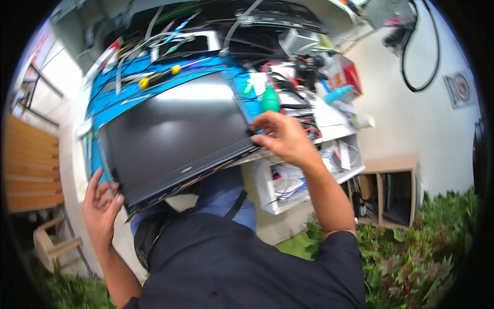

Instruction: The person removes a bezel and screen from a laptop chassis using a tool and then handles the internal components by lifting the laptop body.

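A flat black screen panel (170, 129) lies tilted across the front of the blue work mat (118, 87), overhanging my lap. My right hand (280, 136) grips its right edge near the lower corner, thumb and fingers curled onto it. My left hand (103, 206) is at the lower left corner, fingers apart with the index finger raised; whether its fingertips touch the frame is unclear. A yellow-handled screwdriver (149, 82) lies behind the panel, and a green air blower (270, 99) stands to its right.
Tools, cables and a red box (350, 74) crowd the bench's back and right. An open drawer (272, 203) holds small items below. A wooden cubby (381, 165) and leafy greenery (411, 257) are at right, a wooden chair (49, 237) at left, a hanging black hose (422, 82) upper right.
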The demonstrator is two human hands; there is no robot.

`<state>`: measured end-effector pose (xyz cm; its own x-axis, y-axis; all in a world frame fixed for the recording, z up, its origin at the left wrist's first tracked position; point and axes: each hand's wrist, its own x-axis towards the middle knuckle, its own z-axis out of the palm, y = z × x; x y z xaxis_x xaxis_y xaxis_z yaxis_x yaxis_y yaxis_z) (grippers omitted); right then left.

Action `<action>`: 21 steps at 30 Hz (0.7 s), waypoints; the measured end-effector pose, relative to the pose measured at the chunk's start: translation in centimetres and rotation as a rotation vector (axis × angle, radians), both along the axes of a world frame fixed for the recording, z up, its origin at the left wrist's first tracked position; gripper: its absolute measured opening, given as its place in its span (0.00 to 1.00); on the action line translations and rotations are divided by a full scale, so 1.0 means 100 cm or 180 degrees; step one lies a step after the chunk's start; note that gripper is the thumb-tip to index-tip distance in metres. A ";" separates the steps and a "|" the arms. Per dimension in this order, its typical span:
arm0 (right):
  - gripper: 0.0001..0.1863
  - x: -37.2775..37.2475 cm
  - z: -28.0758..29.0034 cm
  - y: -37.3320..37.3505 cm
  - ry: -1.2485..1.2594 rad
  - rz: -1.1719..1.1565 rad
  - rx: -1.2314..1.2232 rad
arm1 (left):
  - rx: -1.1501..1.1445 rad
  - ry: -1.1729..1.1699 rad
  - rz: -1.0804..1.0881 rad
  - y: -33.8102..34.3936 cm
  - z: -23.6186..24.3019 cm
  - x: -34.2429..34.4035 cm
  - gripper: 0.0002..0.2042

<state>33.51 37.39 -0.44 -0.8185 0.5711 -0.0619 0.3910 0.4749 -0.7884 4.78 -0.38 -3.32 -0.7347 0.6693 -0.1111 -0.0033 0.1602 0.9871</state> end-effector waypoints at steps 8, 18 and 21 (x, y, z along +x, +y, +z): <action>0.13 0.013 -0.015 0.009 0.0256 -0.0547 -0.0494 | 0.0411 -0.0227 -0.0112 0.017 -0.011 -0.010 0.40; 0.12 0.010 -0.024 0.005 0.0163 -0.0378 0.0011 | 0.0217 -0.0101 -0.0040 0.006 -0.005 -0.003 0.39; 0.12 0.009 -0.023 0.003 0.0184 -0.0399 0.0030 | 0.0099 -0.0077 -0.0026 0.003 -0.003 0.002 0.39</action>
